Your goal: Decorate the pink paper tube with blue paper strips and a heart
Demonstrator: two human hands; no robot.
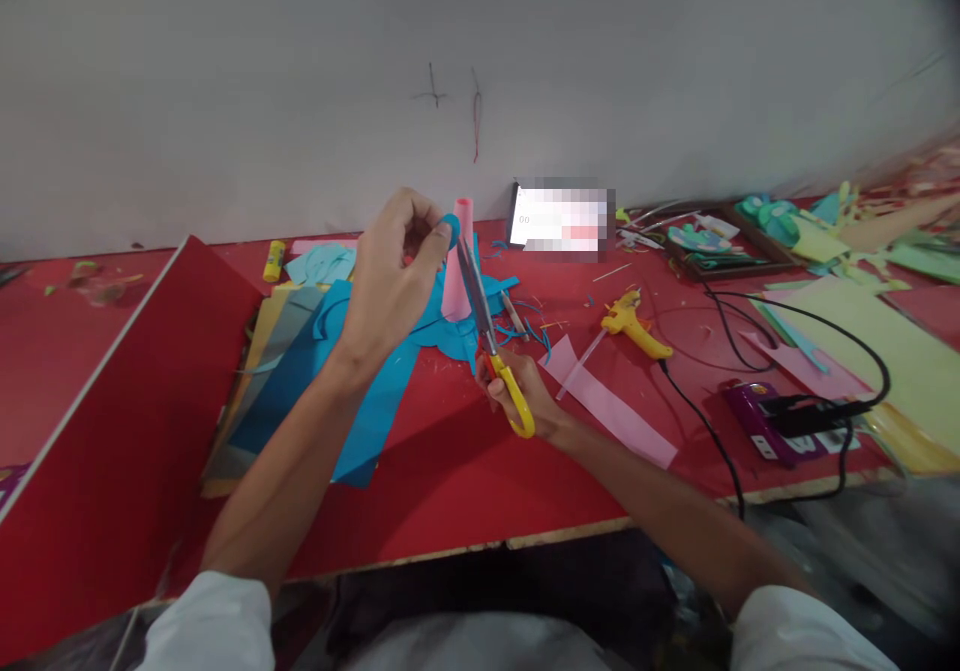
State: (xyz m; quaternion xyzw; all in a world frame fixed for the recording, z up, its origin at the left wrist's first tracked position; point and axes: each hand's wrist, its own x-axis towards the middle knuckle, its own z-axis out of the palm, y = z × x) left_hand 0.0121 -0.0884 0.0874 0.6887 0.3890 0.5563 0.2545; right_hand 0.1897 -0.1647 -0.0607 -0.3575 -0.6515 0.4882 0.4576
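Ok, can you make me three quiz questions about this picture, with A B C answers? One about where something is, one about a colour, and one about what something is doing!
1. Where is the yellow glue gun?
A. lying on the red table
B. in the left hand
C. inside the picture frame

2. What colour are the handles of the scissors?
A. green
B. yellow and orange
C. black

3. What is the left hand doing?
A. lying flat on the table
B. pinching a small blue paper piece
C. holding the phone

Answers:
1 A: the glue gun lies on the table, right of the right hand.
2 B: yellow and orange loops show in the right hand.
3 B: the fingers are closed on the blue piece at the scissor blades.
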